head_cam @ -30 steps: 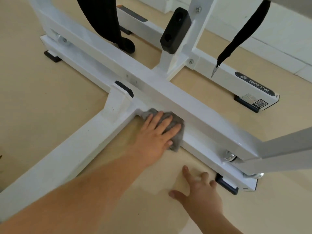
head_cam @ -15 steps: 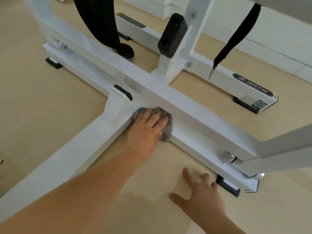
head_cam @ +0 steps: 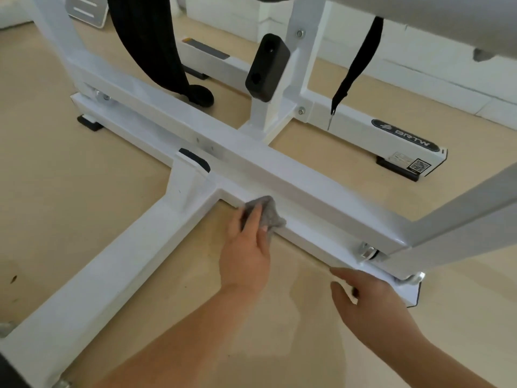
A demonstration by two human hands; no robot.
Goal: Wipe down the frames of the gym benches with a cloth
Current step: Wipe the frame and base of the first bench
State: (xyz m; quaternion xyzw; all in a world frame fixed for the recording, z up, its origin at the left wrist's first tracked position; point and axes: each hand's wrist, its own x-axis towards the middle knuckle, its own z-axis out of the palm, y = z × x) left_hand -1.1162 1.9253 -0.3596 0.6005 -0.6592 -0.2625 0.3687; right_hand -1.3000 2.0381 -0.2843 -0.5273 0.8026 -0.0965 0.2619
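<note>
Two hands at white bench frame (head_cam: 279, 169): left hand (head_cam: 246, 247) grips bunched grey cloth (head_cam: 270, 214) against lower bar (head_cam: 307, 236); right hand (head_cam: 372, 301) (blurred) spread flat, seemingly touching bar end

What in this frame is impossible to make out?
Head view, the only one:
Left hand: fingertips buried in the grey cloth.
Right hand: motion-blurred; contact with the lower frame rail unclear.
Bench pad: cut off by the top edge.
QR label: print too small.

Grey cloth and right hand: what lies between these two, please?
In the head view, only a bare stretch of the lower white frame bar and beige floor lies between the grey cloth and the right hand.
</note>
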